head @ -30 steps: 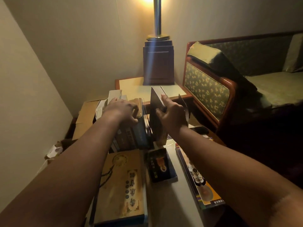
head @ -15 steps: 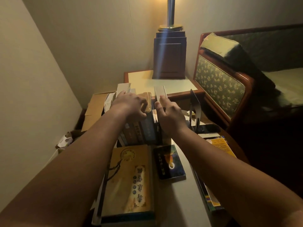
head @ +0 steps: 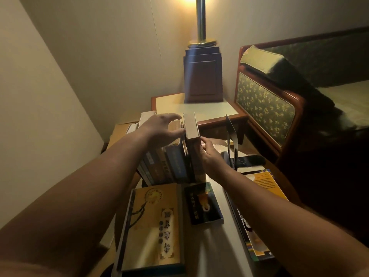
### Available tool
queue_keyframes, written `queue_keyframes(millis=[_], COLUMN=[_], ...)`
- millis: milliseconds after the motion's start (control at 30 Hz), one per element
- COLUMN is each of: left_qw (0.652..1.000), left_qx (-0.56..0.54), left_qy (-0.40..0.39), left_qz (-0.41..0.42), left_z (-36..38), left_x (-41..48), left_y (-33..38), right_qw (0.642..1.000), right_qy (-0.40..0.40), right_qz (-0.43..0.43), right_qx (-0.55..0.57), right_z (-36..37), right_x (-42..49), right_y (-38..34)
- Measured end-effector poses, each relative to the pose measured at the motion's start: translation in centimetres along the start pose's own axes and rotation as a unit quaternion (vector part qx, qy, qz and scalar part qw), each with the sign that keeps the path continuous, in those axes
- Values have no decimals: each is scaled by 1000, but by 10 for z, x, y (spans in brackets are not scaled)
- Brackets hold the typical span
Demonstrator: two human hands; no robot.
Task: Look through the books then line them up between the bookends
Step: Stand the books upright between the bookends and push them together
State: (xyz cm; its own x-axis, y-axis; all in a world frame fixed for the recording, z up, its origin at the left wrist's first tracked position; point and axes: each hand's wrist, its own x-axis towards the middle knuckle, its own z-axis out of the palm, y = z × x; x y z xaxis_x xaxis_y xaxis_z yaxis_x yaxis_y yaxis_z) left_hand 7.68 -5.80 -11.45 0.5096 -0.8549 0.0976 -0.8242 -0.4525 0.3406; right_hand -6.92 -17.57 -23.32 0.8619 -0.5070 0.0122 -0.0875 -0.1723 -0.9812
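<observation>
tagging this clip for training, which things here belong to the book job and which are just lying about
Job: upright books, bookend, tan book, dark book, colourful book, left hand, right hand.
Lying about: lamp, side table, sofa, cushion, box.

Bookend point(head: 231, 132) thin dark metal; lamp pole point(head: 200, 19) glossy brass; sofa arm point(head: 263, 104) patterned cloth (polished wood frame).
</observation>
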Motion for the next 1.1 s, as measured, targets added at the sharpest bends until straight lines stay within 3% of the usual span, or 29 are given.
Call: queue_keyframes(millis=[167,400,533,700,1100], left_qw=[998,998,999,999,998], left_qx=[22,29,21,14,9], left_qy=[-24,-3,1,18,42], left_qz=[50,51,45,44,54], left_z=[15,44,52,59,64], left_x=[4,7,8,6,4], left_y=[33,37,24,20,28], right_qw=[999,991,972,950,891], right_qy=[-35,-31,-60,-35,13], right_qz=[17,13,-8,-24,118], right_qx=[-2,-131,-229,-309,-438], right_z=[-7,-39,-67,-109,-149], right_x=[-3,-31,-61,-92,-95], right_y=[19,25,30,40,55])
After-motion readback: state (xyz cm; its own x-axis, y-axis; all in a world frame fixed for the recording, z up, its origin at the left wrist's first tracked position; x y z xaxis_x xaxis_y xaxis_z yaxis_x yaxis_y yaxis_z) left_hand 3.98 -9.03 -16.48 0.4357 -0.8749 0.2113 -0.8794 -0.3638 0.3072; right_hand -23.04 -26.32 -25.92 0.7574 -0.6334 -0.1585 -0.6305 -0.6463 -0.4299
